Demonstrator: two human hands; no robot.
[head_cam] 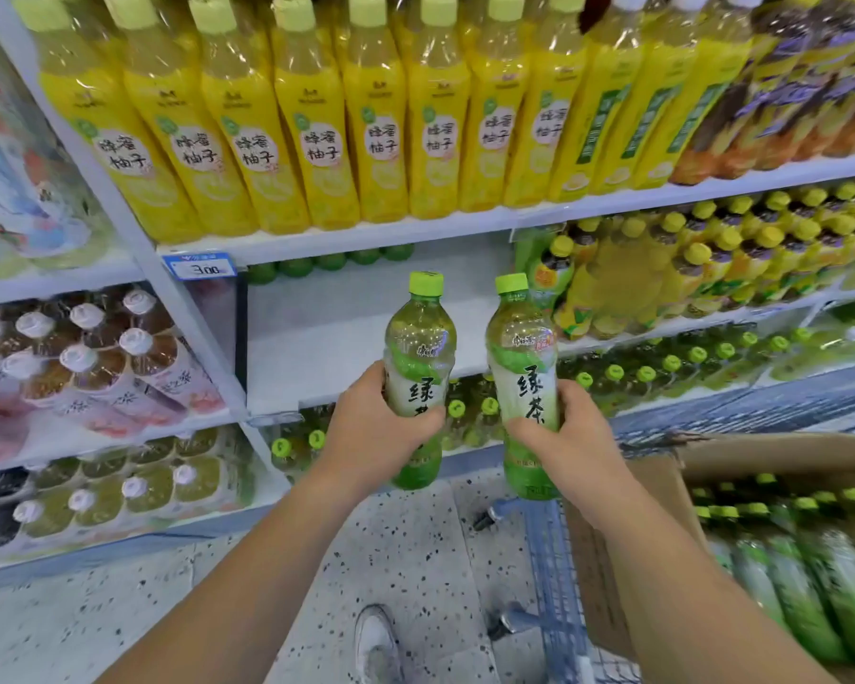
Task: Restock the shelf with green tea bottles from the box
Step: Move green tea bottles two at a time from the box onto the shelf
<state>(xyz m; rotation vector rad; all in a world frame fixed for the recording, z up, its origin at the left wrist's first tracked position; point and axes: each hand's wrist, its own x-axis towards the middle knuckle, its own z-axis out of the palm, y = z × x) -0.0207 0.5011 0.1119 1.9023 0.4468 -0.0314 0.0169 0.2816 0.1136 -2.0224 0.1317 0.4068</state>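
My left hand grips a green tea bottle around its lower half, held upright. My right hand grips a second green tea bottle the same way, just to its right. Both bottles have lime-green caps and hang in front of a mostly bare white shelf. A few green caps show at the back of that shelf. The cardboard box at the lower right holds several more green tea bottles.
Yellow honey-pomelo bottles fill the shelf above. Yellow-capped bottles stand to the right of the gap, green-capped ones below. The box sits on a blue wire cart. White-capped drinks fill the left bay. A shoe stands on the speckled floor.
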